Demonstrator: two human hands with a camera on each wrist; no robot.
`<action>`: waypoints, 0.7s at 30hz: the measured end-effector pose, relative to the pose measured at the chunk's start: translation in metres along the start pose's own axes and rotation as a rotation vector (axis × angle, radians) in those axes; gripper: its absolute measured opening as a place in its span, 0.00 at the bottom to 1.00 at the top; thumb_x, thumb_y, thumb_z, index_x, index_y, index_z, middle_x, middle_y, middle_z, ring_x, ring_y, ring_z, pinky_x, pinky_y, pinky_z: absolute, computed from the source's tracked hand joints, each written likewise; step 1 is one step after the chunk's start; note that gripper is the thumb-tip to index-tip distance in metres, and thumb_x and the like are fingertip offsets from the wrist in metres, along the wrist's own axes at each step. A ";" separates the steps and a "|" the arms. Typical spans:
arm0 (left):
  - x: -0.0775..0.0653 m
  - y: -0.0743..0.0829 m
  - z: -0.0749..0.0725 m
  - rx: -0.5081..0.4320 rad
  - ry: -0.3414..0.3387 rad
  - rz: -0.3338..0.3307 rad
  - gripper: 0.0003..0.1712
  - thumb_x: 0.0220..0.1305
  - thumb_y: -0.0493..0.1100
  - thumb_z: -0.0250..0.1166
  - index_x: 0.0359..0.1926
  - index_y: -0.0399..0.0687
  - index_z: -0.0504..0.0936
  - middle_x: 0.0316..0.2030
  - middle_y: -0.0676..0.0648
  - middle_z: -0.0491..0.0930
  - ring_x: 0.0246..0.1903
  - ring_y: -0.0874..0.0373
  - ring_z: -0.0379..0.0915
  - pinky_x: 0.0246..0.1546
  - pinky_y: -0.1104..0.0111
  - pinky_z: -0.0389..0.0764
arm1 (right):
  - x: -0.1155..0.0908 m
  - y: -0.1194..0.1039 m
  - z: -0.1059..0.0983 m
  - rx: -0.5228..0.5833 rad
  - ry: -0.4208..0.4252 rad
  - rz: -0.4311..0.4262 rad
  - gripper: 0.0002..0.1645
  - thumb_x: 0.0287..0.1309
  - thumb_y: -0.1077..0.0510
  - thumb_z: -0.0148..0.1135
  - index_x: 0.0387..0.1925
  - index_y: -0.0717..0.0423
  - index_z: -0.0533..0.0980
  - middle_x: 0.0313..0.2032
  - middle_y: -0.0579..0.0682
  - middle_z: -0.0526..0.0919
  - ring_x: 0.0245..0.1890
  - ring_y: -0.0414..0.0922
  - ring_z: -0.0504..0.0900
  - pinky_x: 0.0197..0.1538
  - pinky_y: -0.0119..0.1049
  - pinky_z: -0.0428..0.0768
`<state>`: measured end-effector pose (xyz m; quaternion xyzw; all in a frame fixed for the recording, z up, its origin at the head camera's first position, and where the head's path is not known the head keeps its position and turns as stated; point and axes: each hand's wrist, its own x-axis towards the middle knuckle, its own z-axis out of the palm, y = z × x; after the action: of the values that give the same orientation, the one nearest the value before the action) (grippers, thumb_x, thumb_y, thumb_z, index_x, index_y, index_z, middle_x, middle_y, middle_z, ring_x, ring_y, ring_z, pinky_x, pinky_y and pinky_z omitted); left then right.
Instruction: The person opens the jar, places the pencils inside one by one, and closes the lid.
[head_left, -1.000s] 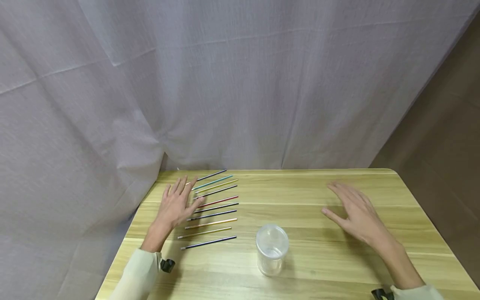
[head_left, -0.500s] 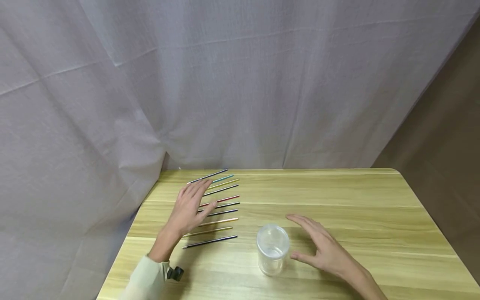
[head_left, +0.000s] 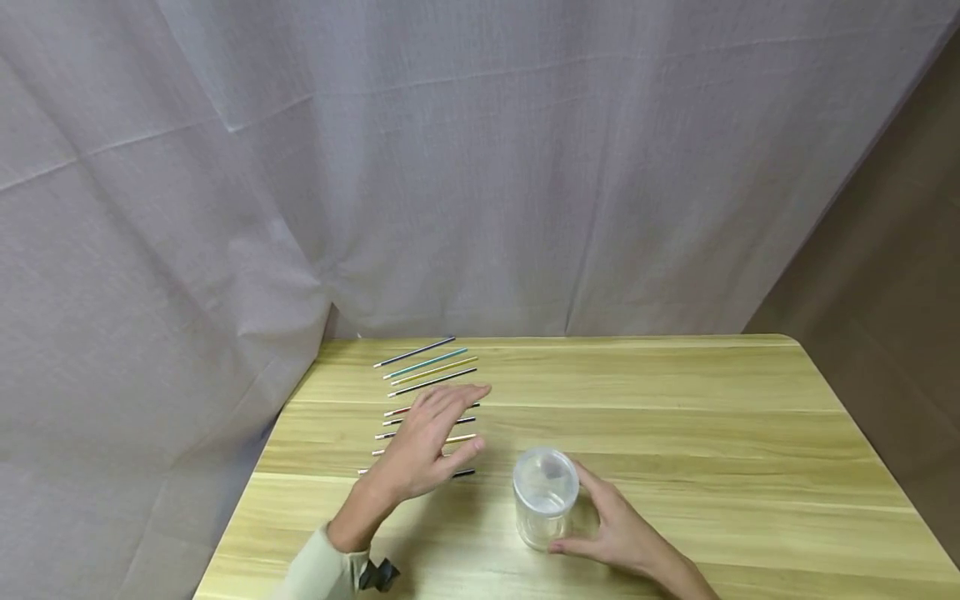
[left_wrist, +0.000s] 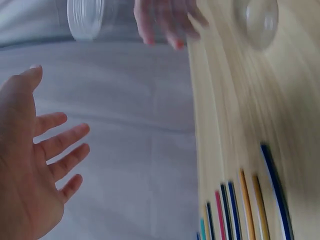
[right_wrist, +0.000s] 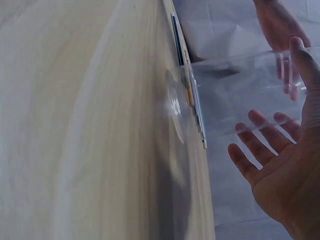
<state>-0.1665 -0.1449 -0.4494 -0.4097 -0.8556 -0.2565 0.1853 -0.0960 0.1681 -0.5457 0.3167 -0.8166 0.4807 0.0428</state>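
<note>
A clear jar [head_left: 542, 510] stands upright on the table, its round top facing up. My right hand [head_left: 626, 533] is around the jar's right side, with thumb in front and fingers behind. In the right wrist view the right hand [right_wrist: 282, 175] has spread, fairly straight fingers along the see-through jar [right_wrist: 230, 97]; firm contact cannot be made out. My left hand [head_left: 420, 454] hovers over the row of pencils [head_left: 427, 363], left of the jar, partly hiding the nearer ones. Nothing is in the left hand [left_wrist: 22, 165], whose fingers are spread.
The pencils lie side by side at the table's left, several colours, pointing roughly left to right. A wooden table [head_left: 697, 417] has its far edge along a grey curtain [head_left: 480, 208]. A brown cloth [head_left: 885, 275] hangs at the right.
My right hand has moved left from the table's right part to the jar. My left hand has moved right and nearer, across the pencils. Jar and pencils stay put.
</note>
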 end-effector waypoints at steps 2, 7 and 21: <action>0.003 0.009 0.004 -0.039 -0.020 0.028 0.39 0.81 0.68 0.49 0.78 0.48 0.69 0.70 0.49 0.76 0.70 0.50 0.70 0.72 0.48 0.65 | 0.001 -0.001 0.003 0.022 0.006 -0.015 0.67 0.43 0.53 0.90 0.80 0.53 0.60 0.70 0.53 0.77 0.68 0.55 0.77 0.67 0.60 0.75; 0.008 0.028 0.018 -0.156 -0.103 0.077 0.41 0.79 0.70 0.51 0.80 0.51 0.65 0.72 0.52 0.74 0.71 0.55 0.69 0.71 0.50 0.69 | 0.003 -0.001 0.007 0.069 0.020 -0.009 0.64 0.44 0.55 0.89 0.79 0.50 0.62 0.67 0.48 0.79 0.65 0.49 0.80 0.67 0.56 0.77; 0.011 0.048 0.049 -0.342 -0.119 0.157 0.58 0.55 0.54 0.83 0.81 0.50 0.61 0.74 0.53 0.72 0.72 0.59 0.68 0.71 0.59 0.69 | 0.002 0.004 0.013 0.083 0.044 -0.015 0.54 0.52 0.54 0.84 0.77 0.49 0.65 0.63 0.44 0.82 0.62 0.46 0.81 0.68 0.50 0.74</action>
<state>-0.1405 -0.0836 -0.4695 -0.5152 -0.7743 -0.3583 0.0815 -0.0967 0.1577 -0.5545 0.3138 -0.7923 0.5208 0.0509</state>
